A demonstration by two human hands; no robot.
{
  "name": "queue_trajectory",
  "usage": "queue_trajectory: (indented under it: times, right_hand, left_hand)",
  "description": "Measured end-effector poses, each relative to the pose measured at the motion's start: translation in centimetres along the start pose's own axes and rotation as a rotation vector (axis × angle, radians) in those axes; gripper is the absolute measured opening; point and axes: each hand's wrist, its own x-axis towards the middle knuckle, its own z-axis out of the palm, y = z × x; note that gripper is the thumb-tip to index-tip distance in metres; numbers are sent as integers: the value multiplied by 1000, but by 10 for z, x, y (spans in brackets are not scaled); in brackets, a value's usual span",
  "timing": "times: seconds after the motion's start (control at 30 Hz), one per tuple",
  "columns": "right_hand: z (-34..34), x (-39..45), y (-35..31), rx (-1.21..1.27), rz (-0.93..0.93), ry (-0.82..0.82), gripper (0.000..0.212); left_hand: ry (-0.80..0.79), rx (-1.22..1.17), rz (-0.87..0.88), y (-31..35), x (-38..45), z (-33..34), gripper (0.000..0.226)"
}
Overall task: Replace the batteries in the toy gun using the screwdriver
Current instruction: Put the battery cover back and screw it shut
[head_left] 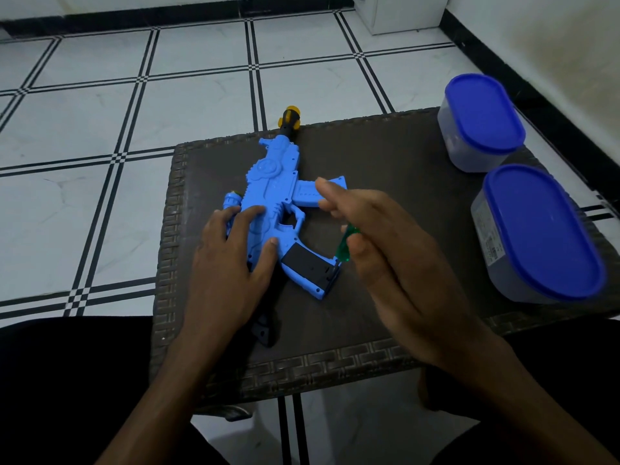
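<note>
My left hand lies flat, fingers apart, pressing the toy gun to the table so it stays steady | my right hand pinches the green screwdriver, tip at the grip's black cover, probably its screw.

The floor is laid with large white marble-look tiles, parted by double black lines with small checkered squares where the lines cross. A black skirting band runs along the foot of the far wall, and another follows the cream right-hand wall. A white boxy unit stands in the far corner. The worktop is low and dark brown, with a woven-pattern border. The light is even and rather dim.
</note>
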Motion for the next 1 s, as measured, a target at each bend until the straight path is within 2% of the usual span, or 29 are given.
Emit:
queue_trajectory:
  times: [0.13,0.23,0.33,0.5,0.7,0.8,0.87,1.0]
  right_hand:
    - [0,0,0,97,23,75,37]
    - [0,1,2,55,17,92,29]
    - [-1,1,2,2,-1,71,35]
    - [1,0,1,108,17,63,35]
    - [-1,2,2,-46,15,11,39]
    - [-1,0,0,43,34,-26,41]
    - [-1,0,1,86,45,-13,39]
    - [1,1,5,-6,35,12,37]
  left_hand:
    - [1,8,10,0,0,0,54]
    - [-2,12,6,-1,0,1,54]
    - [4,13,5,-1,1,1,54]
    - [3,15,3,-1,0,1,55]
    - [0,17,6,-1,1,1,51]
    - [2,22,7,-2,1,1,52]
    - [0,19,7,-2,1,1,55]
    - [-2,7,2,-1,1,0,55]
